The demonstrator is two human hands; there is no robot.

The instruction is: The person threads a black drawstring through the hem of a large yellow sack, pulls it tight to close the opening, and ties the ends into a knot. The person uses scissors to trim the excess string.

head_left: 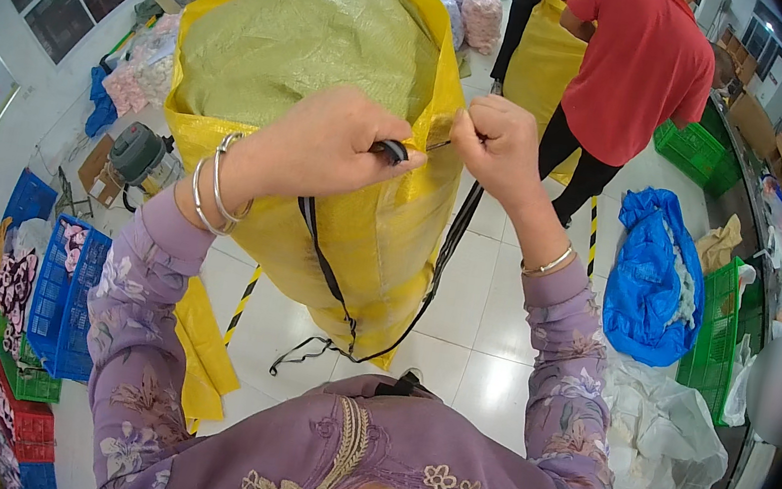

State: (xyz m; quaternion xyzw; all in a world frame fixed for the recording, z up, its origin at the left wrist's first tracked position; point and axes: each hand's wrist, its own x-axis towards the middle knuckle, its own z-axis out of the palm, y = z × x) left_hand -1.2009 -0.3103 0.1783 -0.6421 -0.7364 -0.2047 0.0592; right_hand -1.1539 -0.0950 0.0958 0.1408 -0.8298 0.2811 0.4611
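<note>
In front of me stands a large yellow woven sack (350, 249), with a paler greenish-yellow woven piece (309, 50) bulging in its mouth. At the sack's near rim my left hand (330, 142) is closed on a black cord (319, 239), a dark rounded bit showing between thumb and fingers. Close beside it, my right hand (501, 148) is closed in a fist around the black cord too. A short thin dark stretch spans the gap between both hands. Lengths of the cord hang down the sack's near side, with a loose end on the floor tiles.
A person in a red shirt (635, 68) stands at the right by another yellow sack (543, 60). Blue sheeting (653, 284), a green crate (712, 343) and white plastic (657, 426) lie right. Blue crates (65, 297) and a large jug (143, 157) stand left.
</note>
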